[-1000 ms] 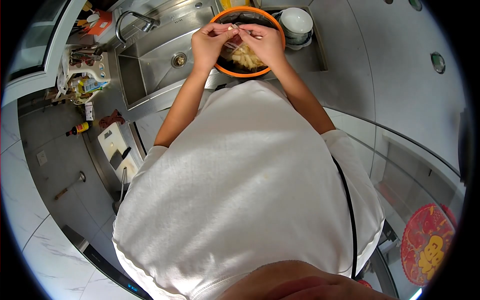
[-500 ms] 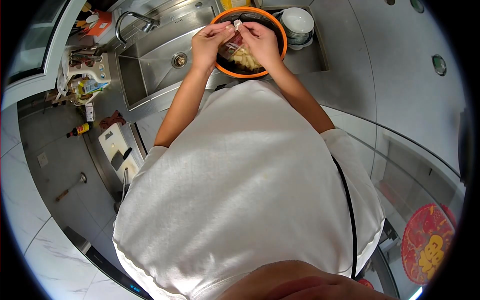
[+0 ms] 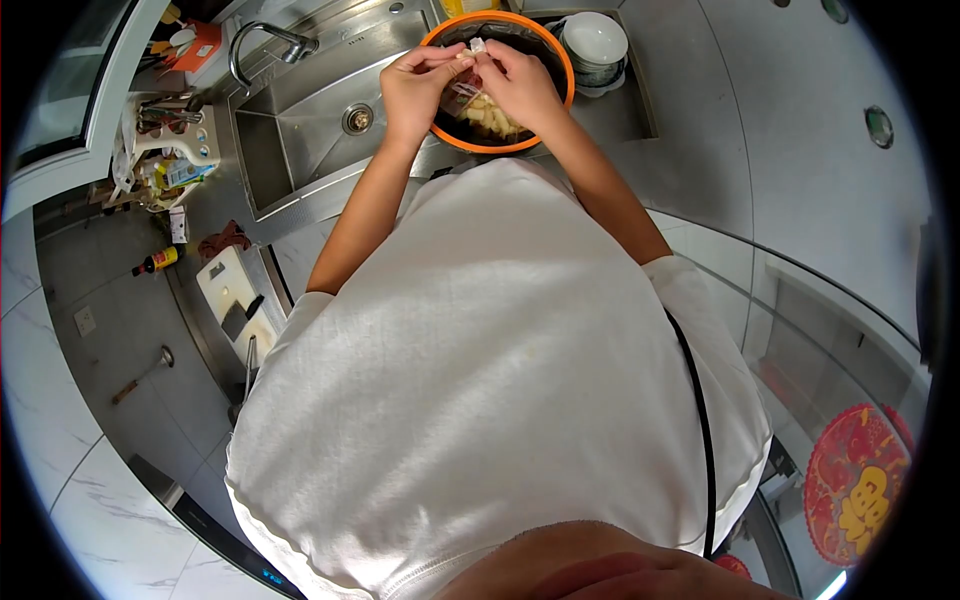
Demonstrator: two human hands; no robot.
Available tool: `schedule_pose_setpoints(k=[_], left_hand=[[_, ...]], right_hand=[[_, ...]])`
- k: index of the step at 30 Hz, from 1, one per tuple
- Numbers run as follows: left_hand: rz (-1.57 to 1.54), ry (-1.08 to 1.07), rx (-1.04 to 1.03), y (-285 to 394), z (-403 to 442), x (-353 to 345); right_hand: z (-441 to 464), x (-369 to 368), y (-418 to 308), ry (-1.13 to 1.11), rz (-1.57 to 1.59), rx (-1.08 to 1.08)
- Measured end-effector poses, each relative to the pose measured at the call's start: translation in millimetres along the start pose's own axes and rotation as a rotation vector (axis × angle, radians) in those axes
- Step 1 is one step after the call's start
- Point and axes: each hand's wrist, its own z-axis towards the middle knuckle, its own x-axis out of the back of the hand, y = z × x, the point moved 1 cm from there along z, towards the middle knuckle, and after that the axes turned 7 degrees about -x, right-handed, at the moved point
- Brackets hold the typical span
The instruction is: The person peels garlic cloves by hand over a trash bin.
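Note:
An orange-rimmed bin [image 3: 482, 148] with a dark liner stands at the sink's right side. Over its opening, my left hand [image 3: 413, 95] and my right hand [image 3: 524, 92] meet with fingertips pinched on a clear plastic bag [image 3: 464, 92]. The bag's whitish gathered top [image 3: 477, 46] pokes up between the fingers, and a reddish patch shows below. Pale chunks [image 3: 492, 116] lie beneath the bag; whether they are inside it or in the bin, I cannot tell.
Left of the bin is a steel sink [image 3: 300, 135] with a curved faucet [image 3: 285, 40]. Stacked bowls [image 3: 595, 42] stand to the right. A cutting board [image 3: 238, 300], a utensil rack [image 3: 175, 140], a dark bottle [image 3: 158, 261] and a ladle [image 3: 145, 375] are at left.
My right hand has shifted slightly, its fingers coming closer to the left fingertips. Both hands stay pinched on the bag above the bin.

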Motion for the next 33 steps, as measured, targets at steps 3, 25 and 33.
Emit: schedule_pose_setpoints(k=[3, 25, 33], left_hand=[[-0.010, 0.003, 0.015, 1.0, -0.6, -1.0], [0.018, -0.327, 0.185, 8.3, 10.8, 4.1], [0.218, -0.296, 0.022, 2.9, 12.6, 6.8]], right_hand=[[0.1, -3.3, 4.0, -0.042, 0.142, -0.094], [-2.9, 24.4, -6.1, 0.254, -0.166, 0.159], [1.1, 22.1, 16.9, 0.255, -0.122, 0.165]])
